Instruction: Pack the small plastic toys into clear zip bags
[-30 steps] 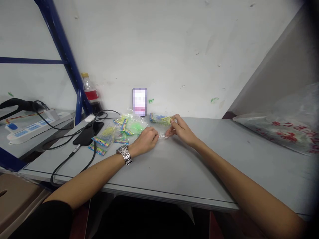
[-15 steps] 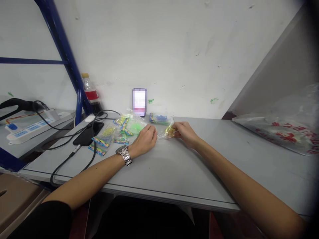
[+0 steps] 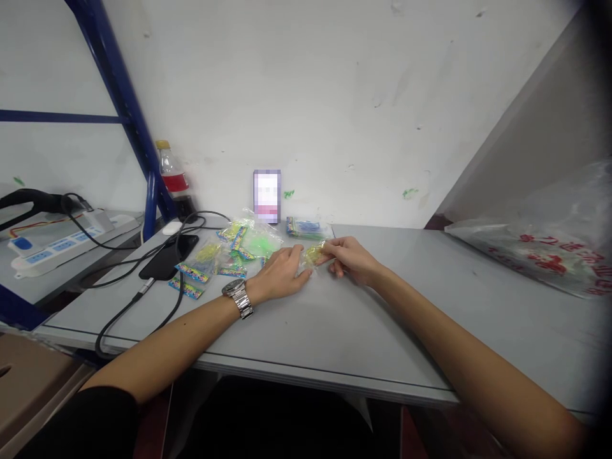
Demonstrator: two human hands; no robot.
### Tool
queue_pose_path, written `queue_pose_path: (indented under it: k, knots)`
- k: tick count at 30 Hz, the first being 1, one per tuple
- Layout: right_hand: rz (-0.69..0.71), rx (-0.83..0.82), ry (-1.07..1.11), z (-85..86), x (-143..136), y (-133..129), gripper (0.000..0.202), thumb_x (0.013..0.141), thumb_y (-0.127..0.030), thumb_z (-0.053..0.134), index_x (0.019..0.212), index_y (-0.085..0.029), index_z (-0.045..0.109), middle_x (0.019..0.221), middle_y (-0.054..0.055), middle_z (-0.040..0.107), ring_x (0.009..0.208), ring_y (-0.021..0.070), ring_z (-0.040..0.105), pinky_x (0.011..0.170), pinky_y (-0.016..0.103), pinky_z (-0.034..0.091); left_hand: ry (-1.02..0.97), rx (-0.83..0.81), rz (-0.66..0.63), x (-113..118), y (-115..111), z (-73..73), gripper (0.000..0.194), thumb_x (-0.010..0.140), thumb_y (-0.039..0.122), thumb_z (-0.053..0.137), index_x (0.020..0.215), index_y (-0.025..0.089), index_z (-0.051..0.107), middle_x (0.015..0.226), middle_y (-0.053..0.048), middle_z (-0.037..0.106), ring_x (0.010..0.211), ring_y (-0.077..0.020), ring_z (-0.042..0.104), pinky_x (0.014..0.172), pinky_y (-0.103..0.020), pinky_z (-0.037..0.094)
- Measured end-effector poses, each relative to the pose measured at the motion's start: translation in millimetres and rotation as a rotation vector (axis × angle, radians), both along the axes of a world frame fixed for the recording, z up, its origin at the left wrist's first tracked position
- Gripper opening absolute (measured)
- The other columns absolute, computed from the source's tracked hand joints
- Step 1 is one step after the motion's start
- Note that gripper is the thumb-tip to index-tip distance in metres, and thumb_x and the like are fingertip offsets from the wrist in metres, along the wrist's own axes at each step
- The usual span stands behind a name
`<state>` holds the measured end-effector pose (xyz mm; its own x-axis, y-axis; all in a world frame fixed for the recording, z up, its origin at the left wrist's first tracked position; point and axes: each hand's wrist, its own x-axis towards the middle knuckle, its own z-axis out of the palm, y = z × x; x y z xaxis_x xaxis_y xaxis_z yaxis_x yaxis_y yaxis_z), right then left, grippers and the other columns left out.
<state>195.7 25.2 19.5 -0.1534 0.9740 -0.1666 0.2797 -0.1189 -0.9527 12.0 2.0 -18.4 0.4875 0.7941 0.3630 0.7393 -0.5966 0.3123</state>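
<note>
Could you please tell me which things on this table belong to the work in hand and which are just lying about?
In hand:
left hand and right hand, both on the small clear packet of yellow bits
pile of colourful packets
blue-green packet

Lying about:
upright phone
black phone
cables
drink bottle
power strip
large plastic bag

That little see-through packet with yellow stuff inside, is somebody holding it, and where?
Yes. Both hands hold the small clear packet: the right hand pinches its right end, the left hand its left edge.
</note>
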Motion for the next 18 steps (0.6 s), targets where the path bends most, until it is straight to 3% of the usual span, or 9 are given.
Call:
queue_pose_path:
  k: [9, 13, 18]
  knots:
    - [0.156, -0.143, 0.098, 2.0, -1.4, -5.1, 0.015, 0.079, -0.013, 0.063, 0.069, -0.017, 0.053, 0.075, 0.008, 0.074, 0.027, 0.0008, 0.033, 0.039, 0.020, 0.043, -0.016, 0.009, -0.020, 1.3, 0.0, -0.8, 0.084, 0.077, 0.056, 0.059, 0.139, 0.010, 0.025, 0.118, -0.022, 0.059, 0.117, -0.0365, 0.054, 0.093, -0.050, 0.044]
    - [0.201, -0.156, 0.147, 2.7, -3.5, -7.4, 0.014, 0.078, -0.014, 0.064, 0.067, -0.017, 0.056, 0.075, 0.005, 0.074, 0.026, -0.0007, 0.030, 0.039, 0.020, 0.042, -0.045, 0.040, -0.014, 1.4, 2.5, -3.4, 0.085, 0.076, 0.051, 0.061, 0.141, 0.013, 0.022, 0.114, -0.019, 0.061, 0.113, -0.0351, 0.056, 0.093, -0.051, 0.044]
    - [0.273, -0.121, 0.133, -0.2, -3.7, -8.0, 0.008, 0.079, -0.021, 0.067, 0.073, -0.017, 0.063, 0.077, 0.002, 0.074, 0.028, -0.0011, 0.033, 0.049, 0.021, 0.050, -0.119, 0.097, -0.042, 1.3, 1.5, -1.8, 0.077, 0.078, 0.036, 0.061, 0.139, 0.013, 0.023, 0.120, -0.020, 0.055, 0.110, -0.0334, 0.055, 0.091, -0.051, 0.045]
